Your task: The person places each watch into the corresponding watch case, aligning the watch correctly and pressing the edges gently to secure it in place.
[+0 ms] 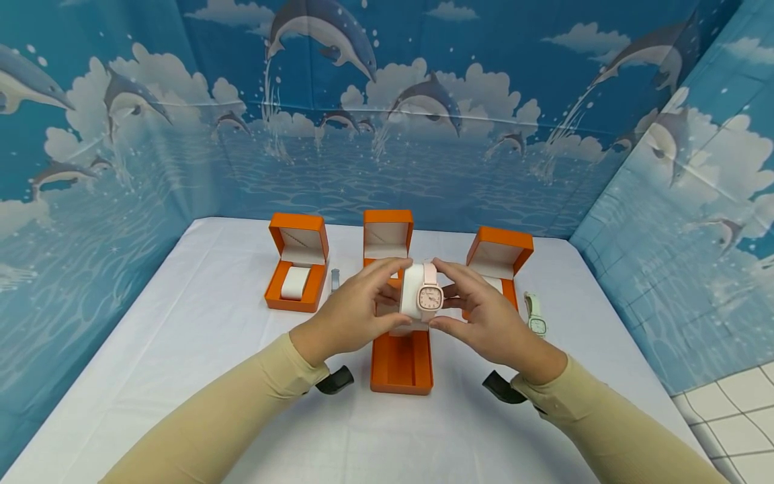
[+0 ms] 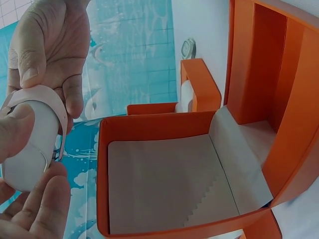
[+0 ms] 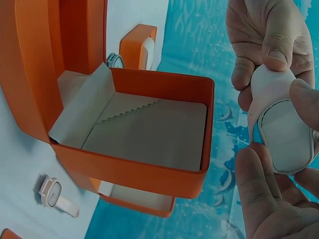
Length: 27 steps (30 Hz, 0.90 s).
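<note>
Sleeves [image 1: 211, 417] | left grip [image 1: 353, 306], right grip [image 1: 490, 312] | holding pink watch [image 1: 431, 298] round cushion [image 1: 412, 290]

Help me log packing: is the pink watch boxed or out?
Out: left hand and right hand hold the watch on its white cushion, apart from the nearest box.

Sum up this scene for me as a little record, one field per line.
Held: pink watch, wrapped around a white cushion
Hands: left hand and right hand, gripping them from either side
Nearest box: front orange box, open
Farther boxes: left box, middle box, right box, all open
By left box: blue-grey watch, partly hidden
By right box: green watch
Surface: white cloth
Backdrop: dolphin-print sheet
</note>
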Each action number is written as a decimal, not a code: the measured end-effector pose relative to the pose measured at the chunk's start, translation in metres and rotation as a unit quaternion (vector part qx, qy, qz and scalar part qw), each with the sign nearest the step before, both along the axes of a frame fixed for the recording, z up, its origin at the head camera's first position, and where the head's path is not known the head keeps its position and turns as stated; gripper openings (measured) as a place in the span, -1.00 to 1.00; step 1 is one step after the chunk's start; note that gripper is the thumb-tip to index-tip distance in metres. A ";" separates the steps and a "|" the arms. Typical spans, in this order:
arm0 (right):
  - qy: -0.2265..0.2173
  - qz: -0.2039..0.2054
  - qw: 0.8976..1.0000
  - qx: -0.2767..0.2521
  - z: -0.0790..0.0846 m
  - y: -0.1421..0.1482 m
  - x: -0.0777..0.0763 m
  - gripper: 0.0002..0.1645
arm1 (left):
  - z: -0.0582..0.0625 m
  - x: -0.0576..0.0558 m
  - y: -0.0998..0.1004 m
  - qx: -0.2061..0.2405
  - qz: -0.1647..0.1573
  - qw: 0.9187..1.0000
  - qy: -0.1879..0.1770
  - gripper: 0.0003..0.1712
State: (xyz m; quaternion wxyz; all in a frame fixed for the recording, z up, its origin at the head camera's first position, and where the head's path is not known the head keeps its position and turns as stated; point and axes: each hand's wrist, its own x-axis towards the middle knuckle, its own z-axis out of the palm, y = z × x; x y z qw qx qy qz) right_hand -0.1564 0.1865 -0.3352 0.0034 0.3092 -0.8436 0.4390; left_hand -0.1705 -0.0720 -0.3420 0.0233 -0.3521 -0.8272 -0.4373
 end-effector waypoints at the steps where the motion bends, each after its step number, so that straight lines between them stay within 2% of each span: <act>1: 0.000 0.000 1.000 0.001 0.000 0.000 0.000 0.08 | 0.000 0.000 0.000 0.000 0.000 1.000 -0.001 -0.03; 11: 0.007 -0.008 1.000 0.006 -0.001 -0.001 0.000 0.07 | -0.002 0.000 0.000 0.013 -0.008 1.000 -0.014 -0.02; 27: 0.008 -0.006 1.000 0.000 -0.001 -0.004 0.000 0.08 | -0.002 0.000 0.000 0.010 -0.005 1.000 -0.012 -0.01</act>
